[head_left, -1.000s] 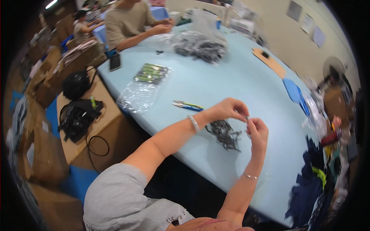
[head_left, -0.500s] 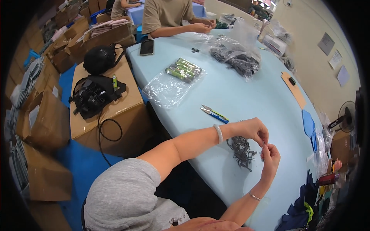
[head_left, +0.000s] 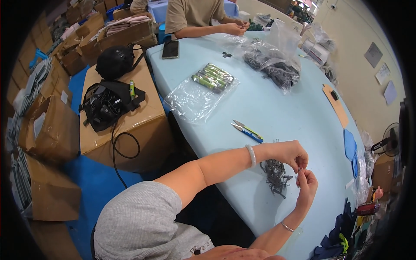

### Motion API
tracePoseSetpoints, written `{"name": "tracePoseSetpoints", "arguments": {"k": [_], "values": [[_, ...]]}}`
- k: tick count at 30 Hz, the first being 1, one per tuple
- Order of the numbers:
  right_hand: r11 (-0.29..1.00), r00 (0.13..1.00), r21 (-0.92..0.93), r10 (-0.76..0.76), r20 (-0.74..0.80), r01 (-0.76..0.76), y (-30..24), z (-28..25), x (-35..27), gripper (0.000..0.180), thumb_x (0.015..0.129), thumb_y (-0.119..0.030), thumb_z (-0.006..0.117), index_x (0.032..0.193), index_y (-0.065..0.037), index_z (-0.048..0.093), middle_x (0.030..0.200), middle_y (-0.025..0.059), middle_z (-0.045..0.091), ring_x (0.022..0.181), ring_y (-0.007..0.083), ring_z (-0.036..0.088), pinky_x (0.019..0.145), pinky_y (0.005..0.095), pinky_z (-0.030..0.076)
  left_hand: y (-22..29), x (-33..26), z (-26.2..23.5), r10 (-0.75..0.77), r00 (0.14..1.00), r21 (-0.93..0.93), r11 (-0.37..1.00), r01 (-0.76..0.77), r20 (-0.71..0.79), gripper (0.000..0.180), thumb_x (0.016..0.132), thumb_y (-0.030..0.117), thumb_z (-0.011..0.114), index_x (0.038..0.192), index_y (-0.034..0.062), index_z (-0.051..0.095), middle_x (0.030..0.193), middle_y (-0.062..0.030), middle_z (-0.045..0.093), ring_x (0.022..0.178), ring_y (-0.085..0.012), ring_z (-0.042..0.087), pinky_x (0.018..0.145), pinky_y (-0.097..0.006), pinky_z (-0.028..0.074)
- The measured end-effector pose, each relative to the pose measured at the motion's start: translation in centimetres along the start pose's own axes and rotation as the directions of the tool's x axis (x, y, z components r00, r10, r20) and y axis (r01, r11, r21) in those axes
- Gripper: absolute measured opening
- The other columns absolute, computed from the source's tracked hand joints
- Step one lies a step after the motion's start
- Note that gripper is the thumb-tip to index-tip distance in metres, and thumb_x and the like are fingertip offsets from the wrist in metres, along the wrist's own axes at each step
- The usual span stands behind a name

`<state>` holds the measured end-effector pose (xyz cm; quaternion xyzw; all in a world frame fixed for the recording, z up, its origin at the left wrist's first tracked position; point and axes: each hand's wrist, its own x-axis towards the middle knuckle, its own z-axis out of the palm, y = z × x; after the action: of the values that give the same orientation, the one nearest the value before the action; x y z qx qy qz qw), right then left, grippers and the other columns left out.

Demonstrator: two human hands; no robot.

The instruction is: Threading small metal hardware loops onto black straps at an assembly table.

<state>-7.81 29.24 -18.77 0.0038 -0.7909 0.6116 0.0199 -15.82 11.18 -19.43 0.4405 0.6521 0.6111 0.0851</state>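
Note:
My left hand [head_left: 291, 154] and my right hand [head_left: 307, 183] meet fingertip to fingertip over a light blue table [head_left: 277, 108]. Together they pinch a small dark piece [head_left: 299, 170], too small to make out. Just left of my hands lies a tangled pile of small dark grey pieces [head_left: 274, 174]. A pale bangle sits on my left wrist, a thin bracelet on my right. Blue-handled thread snips [head_left: 247, 130] lie on the table beyond my left forearm.
A clear bag with green tubes [head_left: 208, 84] and clear bags of dark parts [head_left: 272, 63] lie farther up the table, with a phone [head_left: 170, 49]. A person in a tan shirt [head_left: 197, 16] works at the far end. Cardboard boxes with black bags [head_left: 116, 93] stand left.
The view has swung so the table sits further right and my hands lower in the picture. My hands stay together at the dark pile, fingers working the small piece.

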Motion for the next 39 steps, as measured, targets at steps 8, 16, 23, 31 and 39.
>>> {"name": "tracePoseSetpoints", "arguments": {"k": [8, 16, 23, 31, 39], "values": [[1.000, 1.000, -0.016, 0.011, 0.025, -0.010, -0.4, 0.2, -0.1, 0.012, 0.087, -0.012, 0.061, 0.084, -0.001, 0.060, 0.069, -0.0032, 0.052, 0.061, 0.0042, 0.044, 0.056, 0.0182, 0.035, -0.2, 0.0, -0.1, -0.039, 0.998, 0.041, 0.998, 0.037, 0.049, 0.021, 0.068, 0.001, 0.075, 0.086, 0.0019, 0.066, 0.081, -0.0092, 0.068, 0.077, -0.0176, 0.067, 0.072, -0.028, 0.054], [0.994, 1.000, 0.108, -0.014, -0.009, 0.015, 0.5, 0.3, 0.0, 0.016, 0.094, -0.018, 0.053, 0.093, -0.003, 0.054, 0.072, -0.0041, 0.049, 0.061, 0.0031, 0.041, 0.055, 0.0171, 0.033, -0.2, 0.2, -0.1, 0.024, 0.991, 0.013, 1.000, -0.023, -0.135, 0.027, 0.067, 0.003, 0.076, 0.091, 0.0005, 0.064, 0.080, -0.0096, 0.070, 0.075, -0.0161, 0.066, 0.068, -0.028, 0.053], [0.950, 0.999, 0.313, -0.008, -0.033, 0.018, 0.4, 1.3, 0.6, 0.019, 0.096, -0.023, 0.052, 0.089, -0.005, 0.053, 0.066, -0.0075, 0.042, 0.053, 0.0000, 0.027, 0.046, 0.0180, 0.020, 1.1, 0.7, 0.5, 0.200, 0.968, 0.278, 0.948, -0.152, -0.153, 0.037, 0.065, 0.008, 0.075, 0.100, 0.0085, 0.065, 0.080, -0.0070, 0.070, 0.070, -0.0200, 0.065, 0.066, -0.030, 0.051], [0.948, 0.991, 0.319, 0.021, -0.136, 0.024, 1.1, 0.2, 0.5, 0.020, 0.094, -0.021, 0.053, 0.089, -0.002, 0.055, 0.056, -0.0086, 0.033, 0.048, 0.0007, 0.022, 0.045, 0.0200, 0.015, -1.4, 4.0, -13.1, -0.009, 1.000, 0.610, 0.792, 0.022, -0.024, 0.019, 0.074, 0.020, 0.068, 0.090, 0.0093, 0.071, 0.085, -0.0087, 0.070, 0.077, -0.0229, 0.066, 0.070, -0.033, 0.051], [0.991, 0.989, 0.116, 0.083, -0.119, -0.069, 0.8, 1.7, 0.4, 0.018, 0.093, -0.020, 0.055, 0.086, -0.003, 0.055, 0.057, -0.0090, 0.033, 0.048, -0.0002, 0.022, 0.043, 0.0197, 0.014, -8.2, -7.0, -36.3, -0.141, 0.542, 0.544, 0.027, 0.839, -0.829, 0.022, 0.075, 0.020, 0.068, 0.087, 0.0010, 0.070, 0.091, -0.0204, 0.067, 0.090, -0.0339, 0.065, 0.079, -0.043, 0.051]]}}
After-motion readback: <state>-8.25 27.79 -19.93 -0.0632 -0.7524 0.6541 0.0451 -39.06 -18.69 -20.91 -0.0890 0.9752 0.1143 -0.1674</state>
